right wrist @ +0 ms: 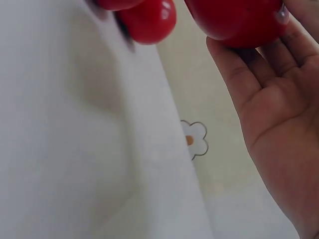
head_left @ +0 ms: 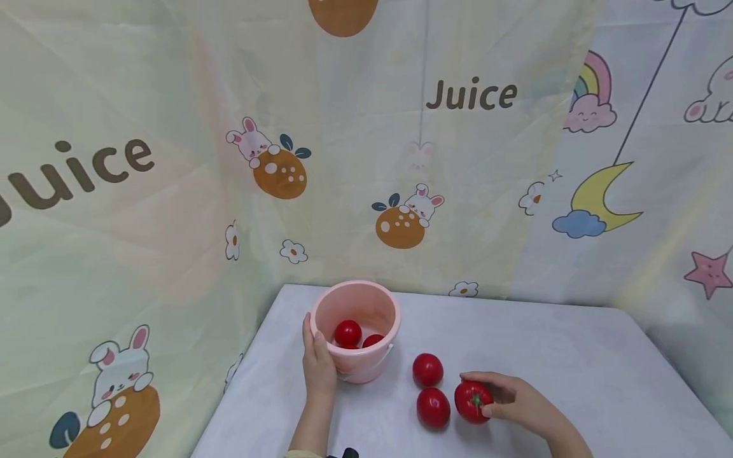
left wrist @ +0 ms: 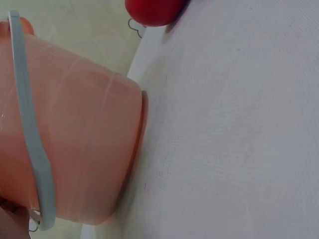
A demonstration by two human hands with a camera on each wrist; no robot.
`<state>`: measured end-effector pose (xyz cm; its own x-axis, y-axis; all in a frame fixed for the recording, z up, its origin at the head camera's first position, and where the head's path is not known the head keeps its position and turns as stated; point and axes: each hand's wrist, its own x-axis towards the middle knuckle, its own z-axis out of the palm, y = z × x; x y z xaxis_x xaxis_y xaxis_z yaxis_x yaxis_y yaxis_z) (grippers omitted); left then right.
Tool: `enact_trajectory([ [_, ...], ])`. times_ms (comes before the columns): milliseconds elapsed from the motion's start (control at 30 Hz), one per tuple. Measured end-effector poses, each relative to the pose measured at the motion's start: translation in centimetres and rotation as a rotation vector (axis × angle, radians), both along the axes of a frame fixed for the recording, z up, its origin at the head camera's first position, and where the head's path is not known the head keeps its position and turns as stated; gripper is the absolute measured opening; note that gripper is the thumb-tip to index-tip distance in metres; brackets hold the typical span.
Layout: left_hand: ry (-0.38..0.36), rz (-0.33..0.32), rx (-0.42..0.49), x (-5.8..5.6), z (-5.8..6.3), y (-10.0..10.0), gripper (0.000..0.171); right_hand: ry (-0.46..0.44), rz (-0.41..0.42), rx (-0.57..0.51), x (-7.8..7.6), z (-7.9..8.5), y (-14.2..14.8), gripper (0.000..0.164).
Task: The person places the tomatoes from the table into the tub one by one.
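My right hand [head_left: 515, 404] pinches a red tomato [head_left: 471, 401] with a green stem top between thumb and fingers. In the right wrist view this tomato [right wrist: 239, 20] appears held off the table. Two more red tomatoes, a far one [head_left: 427, 370] and a near one [head_left: 433, 409], lie on the table just left of it. My left hand [head_left: 319, 369] rests against the left side of a pink bucket [head_left: 356, 366], its fingers lying along the outer wall. Inside the bucket are red tomatoes [head_left: 347, 333], partly hidden by the rim.
The white table [head_left: 550, 343] carries the bucket near its far left corner. Behind and beside it hang printed cloth walls [head_left: 343, 152]. A pale handle [left wrist: 31, 124] hangs down the bucket's side in the left wrist view.
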<state>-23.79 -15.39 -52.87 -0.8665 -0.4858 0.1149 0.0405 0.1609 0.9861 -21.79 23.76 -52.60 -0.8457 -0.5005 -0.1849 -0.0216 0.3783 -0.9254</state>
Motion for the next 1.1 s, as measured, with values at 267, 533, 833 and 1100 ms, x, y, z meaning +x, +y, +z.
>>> enact_trajectory([
  [267, 0.005, -0.002, 0.014, 0.0, 0.1, 0.1, 0.063, 0.113, 0.045, -0.02, -1.4, 3.3, -0.4, 0.065],
  [533, 0.003, -0.005, 0.016, 0.2, 0.0, 0.1, 0.065, 0.209, 0.089, -0.041, -2.9, 5.8, -0.6, 0.065],
  [833, 0.01, -0.007, 0.012, 0.2, 0.1, 0.1, 0.064, 0.312, 0.135, -0.059, -4.3, 8.3, -1.1, 0.065],
  [1100, 0.016, 0.005, 0.009, 0.2, 0.2, 0.1, 0.062, 0.362, 0.121, -0.025, -5.5, 10.7, -1.8, 0.067],
])
